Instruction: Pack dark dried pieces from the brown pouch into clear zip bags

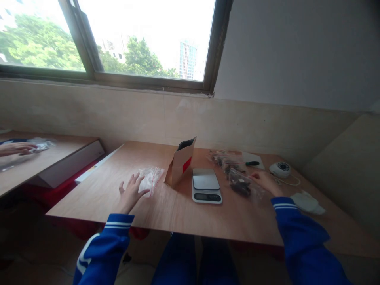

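Observation:
My left hand [131, 192] is open, fingers spread, beside a clear zip bag [150, 178] lying flat on the table; I cannot tell if they touch. At the right, my right hand [264, 181] has its fingers closed on the edge of a clear bag of dark pieces [240, 185]. Behind it lies another clear bag of dark pieces [222, 159]. Between my hands stand a white kitchen scale [206, 180] with a bare metal plate and an open brown paper pouch [178, 168] with a red patch.
A dark green-handled tool [252, 163] rests on a white sheet. Farther right are a white dome-shaped device [280, 169] with a cable and a crumpled white cloth or paper [308, 202]. Another person's hand [18, 149] is at a separate table on the left.

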Available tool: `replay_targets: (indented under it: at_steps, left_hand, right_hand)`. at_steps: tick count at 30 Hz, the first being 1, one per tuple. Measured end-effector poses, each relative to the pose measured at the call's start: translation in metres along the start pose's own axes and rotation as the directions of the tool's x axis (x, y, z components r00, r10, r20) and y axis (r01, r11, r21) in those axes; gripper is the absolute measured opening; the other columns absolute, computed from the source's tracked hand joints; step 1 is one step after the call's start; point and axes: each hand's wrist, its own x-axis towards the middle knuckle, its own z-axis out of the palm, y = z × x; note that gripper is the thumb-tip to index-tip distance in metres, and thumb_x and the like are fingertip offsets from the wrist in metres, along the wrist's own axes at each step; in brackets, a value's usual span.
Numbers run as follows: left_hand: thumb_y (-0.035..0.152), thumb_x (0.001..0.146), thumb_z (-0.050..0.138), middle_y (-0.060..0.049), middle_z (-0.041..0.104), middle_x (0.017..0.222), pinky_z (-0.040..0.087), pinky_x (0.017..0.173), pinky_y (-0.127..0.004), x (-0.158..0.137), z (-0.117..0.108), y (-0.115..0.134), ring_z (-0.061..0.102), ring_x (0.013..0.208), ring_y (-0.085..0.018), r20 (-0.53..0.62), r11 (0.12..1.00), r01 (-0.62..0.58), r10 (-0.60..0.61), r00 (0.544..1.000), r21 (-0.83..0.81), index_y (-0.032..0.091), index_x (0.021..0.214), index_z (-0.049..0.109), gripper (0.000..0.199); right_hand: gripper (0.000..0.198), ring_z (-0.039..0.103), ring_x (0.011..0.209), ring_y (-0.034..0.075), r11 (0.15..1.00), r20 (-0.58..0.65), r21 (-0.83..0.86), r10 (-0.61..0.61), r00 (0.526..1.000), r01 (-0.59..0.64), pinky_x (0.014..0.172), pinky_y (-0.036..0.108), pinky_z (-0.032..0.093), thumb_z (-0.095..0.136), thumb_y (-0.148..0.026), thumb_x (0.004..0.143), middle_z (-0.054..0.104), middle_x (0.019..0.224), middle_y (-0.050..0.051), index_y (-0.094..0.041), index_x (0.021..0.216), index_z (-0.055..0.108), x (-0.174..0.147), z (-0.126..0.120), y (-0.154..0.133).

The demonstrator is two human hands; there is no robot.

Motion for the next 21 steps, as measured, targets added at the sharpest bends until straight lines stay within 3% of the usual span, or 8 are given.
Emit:
replay_targets:
  at_steps: [2, 4, 6, 8, 10, 12, 16, 21]
  left_hand:
    - [0.042, 0.088, 0.046, -0.014, 0.057, 0.132, 0.030, 0.103, -0.056, -0.016, -0.007, 0.019, 0.050, 0.124, -0.031, -0.154, 0.970, 0.004, -0.042, 0.987, -0.244, 0.023, 0.116, 0.058, 0.036]
    - [0.049, 0.088, 0.042, -0.012, 0.067, 0.110, 0.045, 0.090, -0.044, -0.040, -0.011, 0.047, 0.062, 0.104, -0.028, -0.170, 0.849, -0.002, -0.104, 0.980, -0.528, 0.020, 0.103, 0.060, 0.037]
    - [0.051, 0.088, 0.044, -0.009, 0.069, 0.093, 0.050, 0.078, -0.036, -0.066, -0.013, 0.084, 0.065, 0.087, -0.023, -0.046, 0.678, 0.035, -0.101, 0.994, -0.734, 0.019, 0.094, 0.060, 0.037]
    - [0.051, 0.089, 0.044, -0.006, 0.067, 0.083, 0.049, 0.067, -0.030, -0.089, -0.014, 0.123, 0.064, 0.073, -0.018, 0.093, 0.508, 0.077, 0.006, 0.996, -0.858, 0.019, 0.092, 0.060, 0.036]
    - [0.048, 0.089, 0.046, -0.003, 0.064, 0.079, 0.047, 0.063, -0.027, -0.105, -0.014, 0.156, 0.061, 0.067, -0.015, 0.179, 0.370, 0.126, 0.113, 0.977, -0.920, 0.018, 0.093, 0.060, 0.034]
    - [0.049, 0.089, 0.046, -0.001, 0.060, 0.072, 0.045, 0.059, -0.025, -0.113, -0.014, 0.179, 0.057, 0.062, -0.013, 0.206, 0.266, 0.168, 0.124, 0.971, -0.949, 0.017, 0.086, 0.059, 0.034]
    - [0.053, 0.087, 0.048, 0.000, 0.055, 0.067, 0.043, 0.059, -0.023, -0.114, -0.009, 0.187, 0.053, 0.062, -0.012, 0.247, 0.213, 0.226, 0.082, 0.965, -0.951, 0.017, 0.075, 0.056, 0.039]
    - [0.063, 0.071, 0.061, 0.003, 0.050, 0.061, 0.047, 0.059, -0.026, -0.107, 0.005, 0.168, 0.052, 0.061, -0.013, 0.362, 0.159, 0.363, -0.038, 0.931, -0.918, 0.018, 0.067, 0.048, 0.047]
  right_hand:
    - [0.019, 0.068, 0.069, 0.022, 0.995, 0.057, 0.097, -0.042, 0.998, 0.036, 0.062, 0.028, 0.048, 0.057, -0.029, 0.077, 0.074, 0.075, 0.008, -0.018, 0.071, 0.072, -0.016, -0.014, -0.007]
    - [0.022, 0.068, 0.072, 0.023, 0.978, 0.057, 0.201, -0.069, 0.996, 0.056, 0.062, 0.028, 0.048, 0.055, -0.034, 0.079, 0.074, 0.079, 0.009, -0.019, 0.076, 0.071, -0.036, -0.029, -0.027]
    - [0.022, 0.067, 0.069, 0.023, 0.953, 0.015, 0.298, -0.061, 0.998, 0.053, 0.061, 0.029, 0.047, 0.058, -0.038, 0.078, 0.073, 0.073, 0.007, -0.019, 0.073, 0.069, -0.060, -0.040, -0.061]
    - [0.020, 0.065, 0.064, 0.021, 0.925, -0.003, 0.376, -0.054, 0.999, 0.051, 0.058, 0.027, 0.045, 0.058, -0.037, 0.077, 0.070, 0.068, 0.005, -0.020, 0.070, 0.066, -0.086, -0.046, -0.105]
    - [0.019, 0.062, 0.059, 0.018, 0.887, 0.037, 0.461, -0.065, 0.997, 0.041, 0.055, 0.026, 0.043, 0.059, -0.036, 0.076, 0.068, 0.064, 0.003, -0.020, 0.066, 0.063, -0.108, -0.043, -0.149]
    - [0.020, 0.062, 0.060, 0.017, 0.820, 0.124, 0.572, -0.104, 0.987, 0.014, 0.056, 0.025, 0.044, 0.059, -0.035, 0.078, 0.068, 0.064, 0.003, -0.019, 0.066, 0.062, -0.126, -0.032, -0.185]
    - [0.021, 0.061, 0.060, 0.016, 0.628, 0.248, 0.774, -0.177, 0.952, -0.085, 0.058, 0.025, 0.046, 0.063, -0.036, 0.076, 0.067, 0.063, 0.003, -0.017, 0.067, 0.063, -0.140, 0.001, -0.224]
    - [0.032, 0.061, 0.060, 0.016, 0.409, 0.333, 0.885, -0.221, 0.917, -0.222, 0.057, 0.026, 0.046, 0.073, -0.046, 0.070, 0.067, 0.064, 0.003, -0.015, 0.067, 0.063, -0.140, 0.032, -0.235]
